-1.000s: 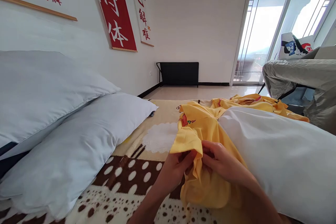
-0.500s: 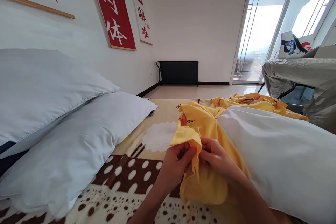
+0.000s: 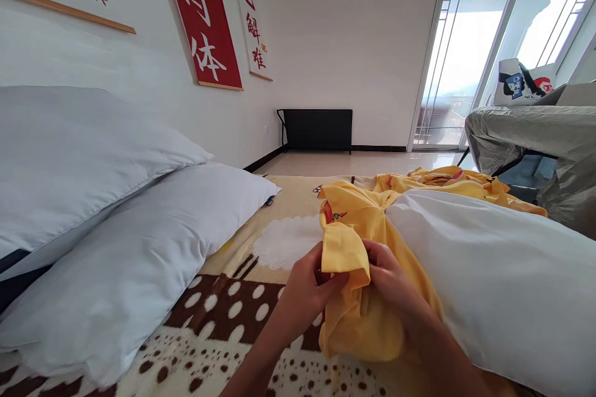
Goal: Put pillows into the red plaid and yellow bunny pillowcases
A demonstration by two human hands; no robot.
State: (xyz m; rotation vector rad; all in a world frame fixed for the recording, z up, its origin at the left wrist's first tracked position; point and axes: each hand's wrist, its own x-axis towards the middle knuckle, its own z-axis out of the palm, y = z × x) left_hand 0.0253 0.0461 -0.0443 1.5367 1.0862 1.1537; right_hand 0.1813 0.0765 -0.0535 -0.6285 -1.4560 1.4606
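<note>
Yellow printed fabric, looking like a pillowcase (image 3: 367, 329), lies bunched in front of me, with one edge folded up between my hands. My left hand (image 3: 310, 288) pinches the left side of that raised fold, thumb in front. On the other side, my right hand (image 3: 388, 267) grips the fabric with its fingers closed; the fold partly hides its fingertips. A white pillow (image 3: 503, 273) lies at the right, against the yellow cloth, its far left corner touching the fabric.
Two more white pillows (image 3: 139, 267) are stacked at the left. Beneath everything is a brown and cream patterned blanket (image 3: 223, 304). More yellow cloth (image 3: 447, 180) lies at the far edge. A silver-covered table (image 3: 535, 127) stands at the right, and a black folded panel (image 3: 317, 129) leans on the wall.
The raised fold of yellow fabric has shifted right and now stands more upright and flatter. Both hands keep their hold, and my left fingers have moved behind the cloth.
</note>
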